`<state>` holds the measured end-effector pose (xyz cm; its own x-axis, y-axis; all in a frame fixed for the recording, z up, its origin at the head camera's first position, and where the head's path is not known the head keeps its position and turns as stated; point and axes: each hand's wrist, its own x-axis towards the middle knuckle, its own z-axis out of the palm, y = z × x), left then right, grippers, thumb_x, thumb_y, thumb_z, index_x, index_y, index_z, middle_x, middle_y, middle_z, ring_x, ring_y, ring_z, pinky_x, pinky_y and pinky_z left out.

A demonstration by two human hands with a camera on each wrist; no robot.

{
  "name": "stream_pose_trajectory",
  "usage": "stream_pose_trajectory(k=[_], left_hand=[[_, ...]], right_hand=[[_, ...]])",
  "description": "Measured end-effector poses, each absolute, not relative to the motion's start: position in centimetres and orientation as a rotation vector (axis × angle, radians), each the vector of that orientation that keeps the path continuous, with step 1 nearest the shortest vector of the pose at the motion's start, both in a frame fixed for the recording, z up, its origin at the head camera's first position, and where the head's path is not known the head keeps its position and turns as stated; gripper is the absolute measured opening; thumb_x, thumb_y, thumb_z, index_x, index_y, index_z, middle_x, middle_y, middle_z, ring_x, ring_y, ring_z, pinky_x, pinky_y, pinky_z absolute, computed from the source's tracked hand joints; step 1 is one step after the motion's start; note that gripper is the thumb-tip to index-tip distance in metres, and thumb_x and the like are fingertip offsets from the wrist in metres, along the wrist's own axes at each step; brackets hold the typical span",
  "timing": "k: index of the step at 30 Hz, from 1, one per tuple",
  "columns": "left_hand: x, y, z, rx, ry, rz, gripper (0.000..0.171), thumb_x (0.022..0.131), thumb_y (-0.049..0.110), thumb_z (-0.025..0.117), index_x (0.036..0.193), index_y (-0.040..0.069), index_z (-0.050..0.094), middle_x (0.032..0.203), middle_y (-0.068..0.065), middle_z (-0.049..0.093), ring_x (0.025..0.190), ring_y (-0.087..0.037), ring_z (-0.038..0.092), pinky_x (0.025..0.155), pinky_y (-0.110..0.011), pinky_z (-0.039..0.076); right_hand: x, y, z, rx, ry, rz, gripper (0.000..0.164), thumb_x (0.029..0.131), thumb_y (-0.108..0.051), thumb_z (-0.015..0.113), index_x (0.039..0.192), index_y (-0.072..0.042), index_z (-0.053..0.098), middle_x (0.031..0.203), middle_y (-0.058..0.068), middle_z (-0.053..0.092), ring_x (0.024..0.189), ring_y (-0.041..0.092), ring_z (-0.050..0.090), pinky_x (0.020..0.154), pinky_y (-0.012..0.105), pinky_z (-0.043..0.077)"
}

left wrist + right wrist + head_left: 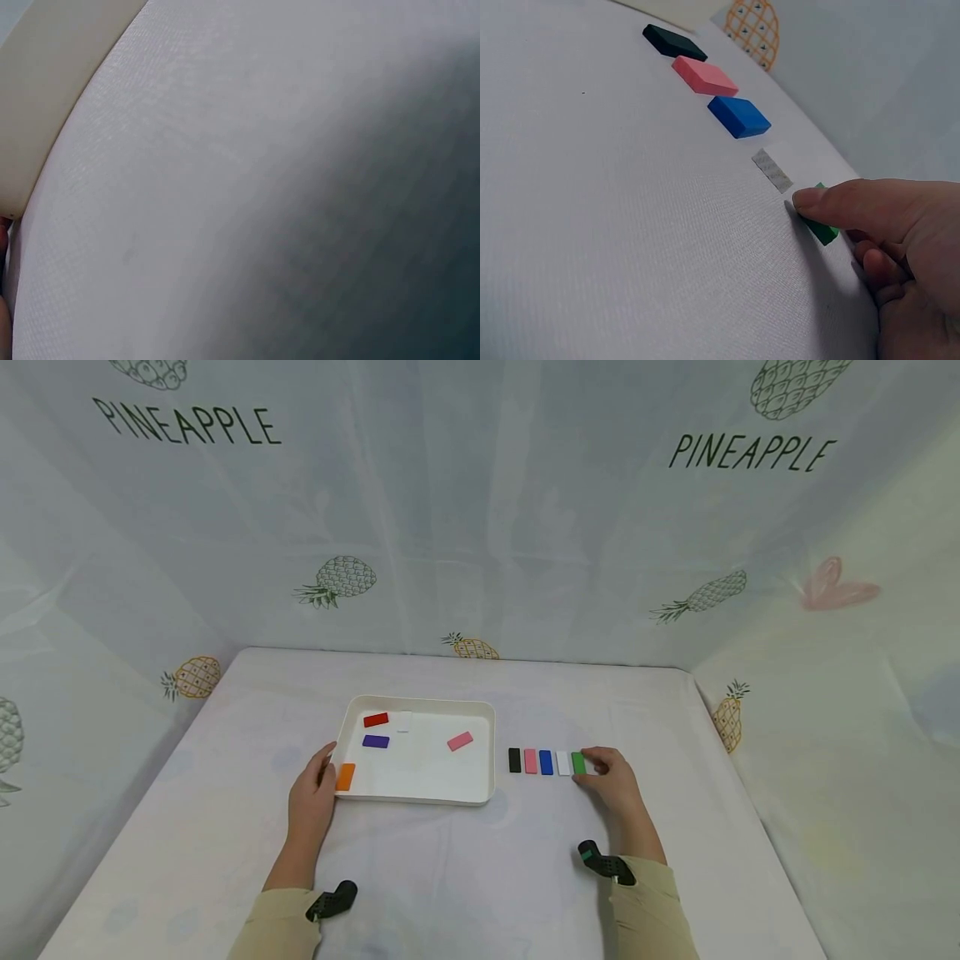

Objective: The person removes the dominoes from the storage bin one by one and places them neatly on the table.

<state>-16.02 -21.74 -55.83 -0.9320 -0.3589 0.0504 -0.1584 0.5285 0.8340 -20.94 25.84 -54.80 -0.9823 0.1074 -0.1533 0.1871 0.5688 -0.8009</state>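
Note:
In the head view my right hand (611,781) pinches a small green block (578,763) between thumb and index finger at its two ends. The right wrist view shows a fingertip over the green block (821,229), close above the white cloth. To its left runs a row: a white block (563,763), a blue block (547,762), a pink block (530,761) and a black block (514,760). My left hand (311,797) rests against the left side of a shallow white tray (420,799), its fingers relaxed beside the rim.
Inside the tray lie loose blocks: red (376,720), purple (376,742), white (404,722), pink (460,741) and orange (345,777), the last at the left wall. A pale cloth covers the table (450,877). Pineapple-print curtains (480,510) enclose the back and sides.

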Motion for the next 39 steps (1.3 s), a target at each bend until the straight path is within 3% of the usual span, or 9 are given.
stream_pose_trajectory(k=[11,18,23,32,39], left_hand=[[-16.0,-21.8,-55.9,0.447,-2.562,-1.354,0.045,0.104,0.026,0.037,0.147,0.015,0.044,0.133,-0.017,0.055,0.113,-0.032,0.051,0.101,-0.052,0.041],[-16.1,-21.9,-56.1,0.438,-2.561,-1.344,0.045,0.104,0.026,0.037,0.146,0.015,0.045,0.131,-0.017,0.056,0.111,-0.031,0.052,0.099,-0.051,0.043],[-16.1,-22.0,-56.1,0.427,-2.559,-1.346,0.044,0.104,0.026,0.037,0.146,0.014,0.045,0.13,-0.017,0.056,0.109,-0.031,0.052,0.097,-0.05,0.044],[-16.2,-22.0,-56.1,0.418,-2.553,-1.346,0.044,0.104,0.024,0.038,0.146,0.014,0.046,0.131,-0.018,0.056,0.111,-0.032,0.052,0.099,-0.052,0.043],[-16.2,-21.9,-56.0,0.435,-2.554,-1.35,0.044,0.104,0.024,0.038,0.146,0.014,0.046,0.132,-0.017,0.056,0.111,-0.032,0.052,0.1,-0.052,0.042]], right_hand=[[-20.7,26.0,-54.8,0.257,2.677,-1.421,0.057,0.082,-0.007,0.075,0.135,-0.003,0.056,0.139,0.02,0.045,0.123,0.036,0.045,0.105,0.05,0.037],[-19.3,24.9,-54.3,0.404,2.653,-1.624,0.054,0.085,-0.006,0.072,0.136,-0.01,0.055,0.129,0.018,0.053,0.111,0.033,0.052,0.091,0.042,0.046],[-18.7,23.2,-53.4,0.448,2.637,-1.771,0.048,0.086,-0.008,0.073,0.131,-0.009,0.059,0.128,0.013,0.055,0.111,0.028,0.051,0.091,0.039,0.045],[-18.0,18.5,-52.5,0.293,2.615,-1.865,0.043,0.083,-0.006,0.075,0.124,-0.007,0.064,0.118,0.015,0.062,0.101,0.028,0.056,0.078,0.022,0.048],[-18.2,15.3,-52.3,0.127,2.596,-1.901,0.04,0.077,-0.001,0.078,0.116,-0.004,0.067,0.107,0.017,0.064,0.095,0.029,0.058,0.077,0.025,0.048]])
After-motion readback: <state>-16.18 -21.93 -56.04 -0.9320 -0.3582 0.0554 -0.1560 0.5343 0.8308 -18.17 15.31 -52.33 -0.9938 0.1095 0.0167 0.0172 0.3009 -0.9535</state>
